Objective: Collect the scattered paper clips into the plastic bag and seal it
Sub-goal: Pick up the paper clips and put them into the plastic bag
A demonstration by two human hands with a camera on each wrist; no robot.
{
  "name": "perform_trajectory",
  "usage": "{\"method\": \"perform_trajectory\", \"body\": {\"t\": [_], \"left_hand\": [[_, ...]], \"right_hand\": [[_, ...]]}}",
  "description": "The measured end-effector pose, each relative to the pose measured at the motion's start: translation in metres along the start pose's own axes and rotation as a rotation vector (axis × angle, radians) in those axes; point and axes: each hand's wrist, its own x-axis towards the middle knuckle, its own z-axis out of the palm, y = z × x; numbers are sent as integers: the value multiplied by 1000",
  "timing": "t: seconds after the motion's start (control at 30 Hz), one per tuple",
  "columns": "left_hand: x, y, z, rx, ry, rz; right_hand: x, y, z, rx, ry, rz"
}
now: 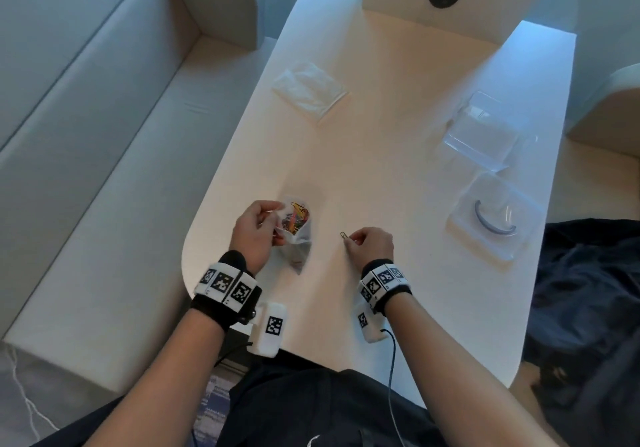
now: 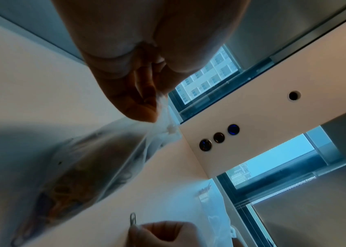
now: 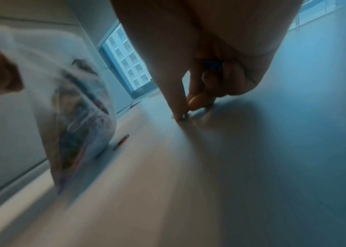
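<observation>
A clear plastic bag [image 1: 298,235] with several coloured paper clips inside hangs near the table's front left edge. My left hand [image 1: 258,226] pinches its top edge and holds it above the white table [image 1: 398,155]. The same bag [image 2: 79,168] shows in the left wrist view, its white zip slider [image 2: 171,130] by my fingers. To the right, my right hand [image 1: 349,238] pinches a single dark paper clip [image 1: 343,235] close to the tabletop. That clip [image 2: 133,219] also shows in the left wrist view. A small reddish clip [image 3: 123,141] lies on the table beside the bag [image 3: 77,120].
A folded clear bag [image 1: 310,91] lies at the table's far left. Two clear plastic trays [image 1: 485,131] sit along the right side, the nearer tray [image 1: 493,218] holding a curved blue piece. A white sofa [image 1: 86,135] runs along the left. Dark cloth [image 1: 588,290] lies at the right.
</observation>
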Motion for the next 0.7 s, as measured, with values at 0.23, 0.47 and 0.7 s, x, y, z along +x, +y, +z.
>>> {"method": "perform_trajectory", "body": {"t": [0.23,0.47,0.7], "left_hand": [[-9,-13,-36,-53,71,13],[-15,-33,-45,-21,125,-19],[-17,-34,-38,-69,146,-47]], "right_hand": [[1,-5,-9,117,-202,-131],[-3,-38,7,1121,-637,275],[13,-58,28,227,-399,-284]]}}
